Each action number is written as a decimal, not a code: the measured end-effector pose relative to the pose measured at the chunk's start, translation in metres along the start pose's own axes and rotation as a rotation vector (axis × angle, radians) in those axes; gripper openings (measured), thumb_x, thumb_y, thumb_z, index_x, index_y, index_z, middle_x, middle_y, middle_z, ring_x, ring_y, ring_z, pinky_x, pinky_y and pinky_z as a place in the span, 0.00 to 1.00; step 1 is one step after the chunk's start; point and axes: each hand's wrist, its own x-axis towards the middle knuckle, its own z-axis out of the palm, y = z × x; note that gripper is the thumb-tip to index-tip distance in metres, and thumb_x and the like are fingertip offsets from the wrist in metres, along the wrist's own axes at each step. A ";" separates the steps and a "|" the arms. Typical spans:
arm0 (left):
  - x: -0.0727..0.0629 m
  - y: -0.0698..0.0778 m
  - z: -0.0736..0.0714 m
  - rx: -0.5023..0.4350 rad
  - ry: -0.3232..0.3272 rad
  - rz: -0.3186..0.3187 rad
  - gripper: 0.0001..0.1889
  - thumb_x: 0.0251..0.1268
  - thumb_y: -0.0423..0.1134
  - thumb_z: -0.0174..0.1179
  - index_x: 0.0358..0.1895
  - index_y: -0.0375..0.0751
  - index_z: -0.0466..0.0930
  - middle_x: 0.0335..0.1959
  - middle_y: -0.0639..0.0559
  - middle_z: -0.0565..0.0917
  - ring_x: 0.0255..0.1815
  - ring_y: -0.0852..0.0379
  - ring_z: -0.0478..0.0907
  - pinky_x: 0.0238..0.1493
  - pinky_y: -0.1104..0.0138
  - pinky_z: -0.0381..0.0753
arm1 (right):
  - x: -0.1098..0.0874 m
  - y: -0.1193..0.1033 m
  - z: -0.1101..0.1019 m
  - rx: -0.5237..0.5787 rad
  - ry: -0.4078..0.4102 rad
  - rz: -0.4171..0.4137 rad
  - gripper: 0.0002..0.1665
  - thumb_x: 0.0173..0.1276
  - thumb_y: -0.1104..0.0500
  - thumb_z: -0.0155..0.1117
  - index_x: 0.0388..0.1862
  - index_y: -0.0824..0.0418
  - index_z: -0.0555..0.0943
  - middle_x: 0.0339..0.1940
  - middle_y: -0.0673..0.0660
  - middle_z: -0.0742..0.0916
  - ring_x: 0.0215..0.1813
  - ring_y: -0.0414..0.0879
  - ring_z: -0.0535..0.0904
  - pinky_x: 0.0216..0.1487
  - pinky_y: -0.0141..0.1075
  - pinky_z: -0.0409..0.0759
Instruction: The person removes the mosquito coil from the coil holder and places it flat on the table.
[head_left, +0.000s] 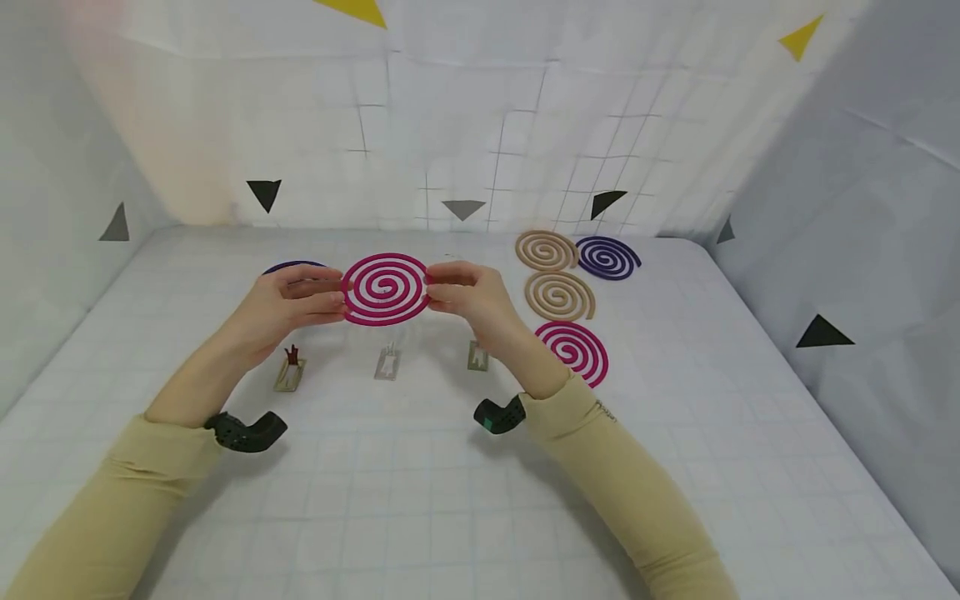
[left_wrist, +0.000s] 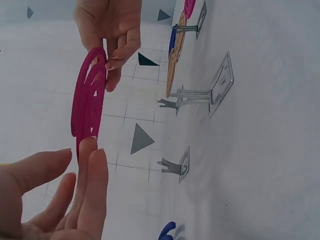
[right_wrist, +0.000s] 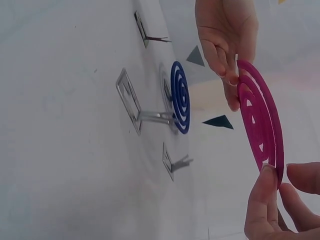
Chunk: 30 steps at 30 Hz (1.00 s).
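Observation:
A pink spiral mosquito coil [head_left: 385, 287] is held in the air above the table, spanning both hands. My left hand [head_left: 281, 308] pinches its left edge with the fingertips; in the left wrist view those fingers [left_wrist: 92, 172] meet the lower end of the coil [left_wrist: 85, 107]. My right hand [head_left: 480, 304] grips the opposite edge. Below, a row of small metal coil stands holds a left stand [head_left: 289, 372], a middle stand [head_left: 387, 365] and a right stand [head_left: 477, 357], each with upright prongs. A blue coil [right_wrist: 180, 97] appears on a stand farther back, mostly hidden by my left hand in the head view.
On the right of the table lie two tan coils, a back one [head_left: 546, 250] and a front one [head_left: 559, 296], beside a dark blue coil [head_left: 607, 257]. Another pink coil [head_left: 577, 350] lies partly under my right forearm. White sheeting [head_left: 465, 108] encloses the table's back and sides.

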 end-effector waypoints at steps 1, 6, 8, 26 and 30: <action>0.002 0.001 0.003 -0.003 -0.006 0.005 0.26 0.68 0.39 0.64 0.65 0.33 0.70 0.50 0.51 0.84 0.44 0.58 0.88 0.49 0.65 0.85 | -0.001 -0.001 -0.004 -0.008 -0.001 0.000 0.19 0.70 0.65 0.64 0.59 0.66 0.80 0.54 0.60 0.84 0.50 0.49 0.84 0.59 0.42 0.82; 0.010 0.008 0.019 0.007 -0.057 0.015 0.27 0.70 0.40 0.63 0.67 0.33 0.69 0.57 0.42 0.80 0.44 0.59 0.87 0.51 0.66 0.84 | -0.007 -0.005 -0.024 -0.021 0.016 0.023 0.20 0.70 0.65 0.63 0.60 0.65 0.79 0.56 0.60 0.84 0.51 0.48 0.83 0.58 0.40 0.82; 0.014 0.012 0.025 -0.005 -0.078 0.012 0.27 0.70 0.40 0.63 0.68 0.33 0.68 0.59 0.39 0.78 0.45 0.59 0.87 0.52 0.67 0.83 | -0.009 -0.006 -0.032 -0.016 0.029 0.042 0.20 0.71 0.65 0.63 0.60 0.65 0.79 0.57 0.60 0.83 0.51 0.49 0.83 0.59 0.41 0.82; 0.051 0.017 0.089 -0.100 -0.115 -0.001 0.23 0.70 0.34 0.61 0.65 0.34 0.71 0.59 0.36 0.79 0.43 0.57 0.87 0.54 0.61 0.83 | -0.025 -0.006 -0.096 -0.042 0.107 0.058 0.23 0.73 0.66 0.59 0.66 0.67 0.74 0.59 0.62 0.80 0.51 0.47 0.83 0.56 0.34 0.83; 0.056 0.015 0.101 -0.136 -0.119 0.004 0.22 0.69 0.32 0.61 0.64 0.32 0.72 0.57 0.35 0.81 0.41 0.57 0.87 0.52 0.62 0.84 | -0.028 -0.003 -0.108 -0.047 0.102 0.046 0.23 0.74 0.66 0.59 0.67 0.67 0.74 0.57 0.60 0.80 0.51 0.46 0.83 0.55 0.33 0.82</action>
